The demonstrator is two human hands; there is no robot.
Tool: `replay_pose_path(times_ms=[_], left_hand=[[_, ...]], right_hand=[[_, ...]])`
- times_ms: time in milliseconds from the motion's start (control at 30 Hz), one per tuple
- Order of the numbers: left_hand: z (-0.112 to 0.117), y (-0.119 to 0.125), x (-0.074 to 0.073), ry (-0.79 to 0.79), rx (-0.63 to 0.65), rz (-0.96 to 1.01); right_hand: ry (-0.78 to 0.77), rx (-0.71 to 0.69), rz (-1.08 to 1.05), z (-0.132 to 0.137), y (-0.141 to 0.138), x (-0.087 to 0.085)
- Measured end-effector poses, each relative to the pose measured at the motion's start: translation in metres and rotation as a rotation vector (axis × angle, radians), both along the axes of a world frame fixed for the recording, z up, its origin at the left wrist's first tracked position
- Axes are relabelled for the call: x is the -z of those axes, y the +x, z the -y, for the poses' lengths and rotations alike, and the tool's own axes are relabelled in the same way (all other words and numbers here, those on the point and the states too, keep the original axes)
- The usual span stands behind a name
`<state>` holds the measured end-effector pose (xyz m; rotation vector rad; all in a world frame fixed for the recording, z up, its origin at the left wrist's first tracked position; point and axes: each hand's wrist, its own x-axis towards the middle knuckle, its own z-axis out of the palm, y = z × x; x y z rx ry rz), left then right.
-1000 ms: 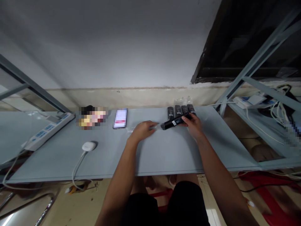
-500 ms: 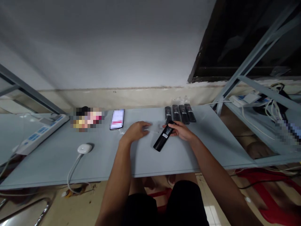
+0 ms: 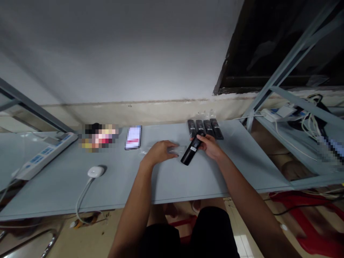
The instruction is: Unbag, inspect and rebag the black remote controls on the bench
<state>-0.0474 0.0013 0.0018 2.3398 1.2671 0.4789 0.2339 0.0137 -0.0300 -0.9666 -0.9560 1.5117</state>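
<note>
My right hand (image 3: 211, 146) grips a black remote control (image 3: 191, 150) near its upper end. The remote tilts down to the left and has a small white label. My left hand (image 3: 161, 152) is curved around a clear plastic bag (image 3: 178, 149), with thumb and fingers on either side of it. Part of the bag lies under that hand and shows again at its left. Beyond my right hand, several black remotes in clear wrapping (image 3: 208, 128) lie side by side near the wall.
A phone (image 3: 133, 137) with a lit screen lies at the back of the grey table (image 3: 120, 190). To its left is a blurred-out colourful item (image 3: 99, 138). A white corded device (image 3: 96, 171) and a power strip (image 3: 48, 156) are further left. Metal frame posts (image 3: 279, 68) flank the table.
The held remote has moved slightly up and to the right with my right hand. My left hand has moved a little right, and more of the plastic bag shows beside its fingers.
</note>
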Motion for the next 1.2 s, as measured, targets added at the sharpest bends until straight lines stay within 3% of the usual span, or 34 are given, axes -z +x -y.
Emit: replay_pose_path(times_ms=[167,333,533,700,767,967,1200], left_hand=[[0.002,0.014,0.002,0.074,0.069,-0.046],[0.006,0.022,-0.001,0.083,0.112,-0.06],[0.008,0.025,-0.002,0.104,0.147,-0.02],[0.007,0.026,0.001,0.112,0.11,0.034],[0.007,0.025,0.0,0.107,0.093,0.04],[0.008,0.029,-0.004,0.227,0.091,0.139],[0.004,0.036,0.0,0.561,-0.052,0.134]], right_hand=[[0.289,0.454,0.03,-0.007,0.004,0.001],[0.525,0.601,0.233,0.002,0.0,-0.004],[0.646,0.404,0.406,0.015,-0.014,-0.001],[0.527,0.096,0.527,0.01,-0.016,0.019],[0.459,0.035,0.56,0.007,-0.016,0.024],[0.346,0.13,0.549,0.003,-0.014,0.02],[0.17,0.164,0.238,0.003,-0.017,0.012]])
